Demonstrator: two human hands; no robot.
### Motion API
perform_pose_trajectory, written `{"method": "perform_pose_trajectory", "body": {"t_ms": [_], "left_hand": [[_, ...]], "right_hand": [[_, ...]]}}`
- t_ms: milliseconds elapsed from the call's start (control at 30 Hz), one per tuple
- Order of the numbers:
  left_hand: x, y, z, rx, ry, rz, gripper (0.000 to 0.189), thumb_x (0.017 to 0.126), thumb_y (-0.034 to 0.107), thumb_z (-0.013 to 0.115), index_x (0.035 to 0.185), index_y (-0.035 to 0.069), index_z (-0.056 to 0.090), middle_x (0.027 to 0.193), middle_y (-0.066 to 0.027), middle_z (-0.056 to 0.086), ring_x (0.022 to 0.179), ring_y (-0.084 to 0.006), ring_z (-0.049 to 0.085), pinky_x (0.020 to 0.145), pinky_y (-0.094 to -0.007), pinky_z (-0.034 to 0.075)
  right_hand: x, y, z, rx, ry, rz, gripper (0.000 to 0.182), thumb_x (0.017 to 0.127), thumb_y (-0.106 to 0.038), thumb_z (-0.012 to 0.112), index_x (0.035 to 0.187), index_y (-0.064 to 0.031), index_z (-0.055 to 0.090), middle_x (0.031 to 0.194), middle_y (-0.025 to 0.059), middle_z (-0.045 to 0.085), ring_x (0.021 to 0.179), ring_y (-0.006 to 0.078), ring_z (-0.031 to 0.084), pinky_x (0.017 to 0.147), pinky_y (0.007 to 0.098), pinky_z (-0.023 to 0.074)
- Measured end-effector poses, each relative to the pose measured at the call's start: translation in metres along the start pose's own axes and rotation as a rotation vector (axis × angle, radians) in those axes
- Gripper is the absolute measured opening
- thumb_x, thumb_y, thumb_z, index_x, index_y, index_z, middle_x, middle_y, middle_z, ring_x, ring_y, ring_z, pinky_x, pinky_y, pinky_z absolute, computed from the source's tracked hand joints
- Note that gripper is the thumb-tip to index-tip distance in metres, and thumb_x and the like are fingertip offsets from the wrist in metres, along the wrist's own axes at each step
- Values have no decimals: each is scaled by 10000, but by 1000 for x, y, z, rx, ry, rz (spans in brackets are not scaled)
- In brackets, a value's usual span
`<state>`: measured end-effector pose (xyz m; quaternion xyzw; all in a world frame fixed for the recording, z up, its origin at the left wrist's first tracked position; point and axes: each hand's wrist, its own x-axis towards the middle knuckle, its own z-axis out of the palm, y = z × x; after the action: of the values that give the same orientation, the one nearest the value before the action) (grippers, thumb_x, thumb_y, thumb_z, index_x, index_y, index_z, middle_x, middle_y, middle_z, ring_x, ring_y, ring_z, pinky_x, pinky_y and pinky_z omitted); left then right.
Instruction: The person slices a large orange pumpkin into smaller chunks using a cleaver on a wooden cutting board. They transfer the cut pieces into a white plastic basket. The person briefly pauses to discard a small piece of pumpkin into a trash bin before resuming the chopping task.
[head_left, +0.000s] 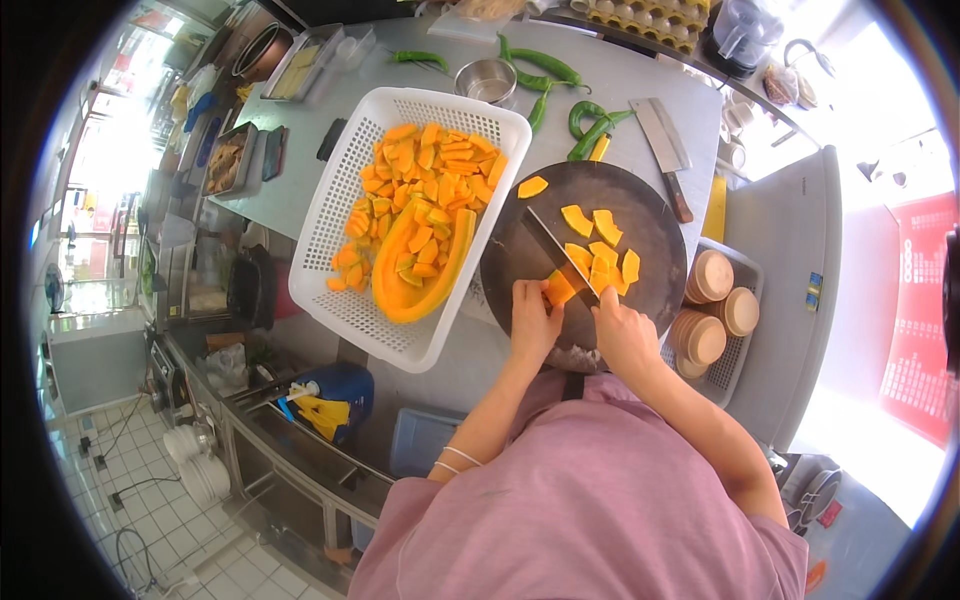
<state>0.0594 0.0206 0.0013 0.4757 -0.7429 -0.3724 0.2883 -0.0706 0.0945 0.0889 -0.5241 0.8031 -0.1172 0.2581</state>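
Observation:
On the round dark chopping board (517, 232), my left hand (534, 321) holds a chunk of orange pumpkin (559, 289) against the board. My right hand (626, 335) grips a knife, whose blade (559, 247) stands edge down just right of that chunk; its handle is hidden in my fingers. Several cut pumpkin pieces (630, 266) lie to the right of and beyond the blade. Left of the board, a white perforated plastic basket (315, 255) holds many pumpkin slices (450, 150) and a hollowed pumpkin half (390, 292) with pieces inside it.
A cleaver (660, 135) with a wooden handle lies beyond the board at the right. Green chili peppers (544, 64) and a round metal bowl (486, 81) are at the table's far side. Right of the board stands a crate with stacked round wooden pieces (712, 275), beside a fridge (780, 292).

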Motion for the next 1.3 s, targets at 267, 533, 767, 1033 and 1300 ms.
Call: {"method": "perform_pose_trajectory", "body": {"t_ms": [267, 533, 767, 1033, 1300], "left_hand": [[0, 1, -8, 14, 2, 50, 290, 702, -61, 693, 956, -43, 555, 956, -145, 512, 733, -252, 629, 659, -318, 524], [2, -1, -9, -43, -17, 2, 275, 702, -69, 693, 941, -49, 559, 943, -141, 532, 743, -258, 649, 665, -312, 547], [0, -1, -7, -91, -9, -46, 259, 695, -71, 692, 917, -45, 560, 933, -142, 540, 747, -267, 650, 667, -316, 546], [2, 4, -11, -45, -8, -15, 239, 698, -62, 696, 897, -35, 565, 897, -133, 555, 719, -259, 643, 638, -312, 539], [1, -4, -6, -146, 11, -148, 244, 708, -55, 678, 918, -24, 557, 857, -124, 575, 674, -210, 638, 619, -286, 542]], "right_hand": [[-1, 3, 9, -61, -24, -31, 196, 897, -164, 536, 954, -18, 418, 647, 189, 624, 606, 391, 637, 547, 469, 512], [10, -1, 19, -13, 14, -13, 213, 902, -179, 533, 964, -13, 415, 653, 202, 627, 608, 396, 636, 539, 471, 511], [-3, -6, 6, -2, -27, 8, 215, 906, -179, 528, 963, -7, 413, 666, 207, 629, 636, 403, 637, 565, 487, 508], [12, -5, 33, 43, 14, 21, 230, 912, -190, 535, 957, -8, 403, 675, 258, 613, 626, 447, 608, 574, 523, 491], [-5, -14, 10, 39, -21, 28, 200, 910, -178, 515, 963, -14, 414, 663, 218, 624, 618, 414, 624, 559, 502, 494]]}}
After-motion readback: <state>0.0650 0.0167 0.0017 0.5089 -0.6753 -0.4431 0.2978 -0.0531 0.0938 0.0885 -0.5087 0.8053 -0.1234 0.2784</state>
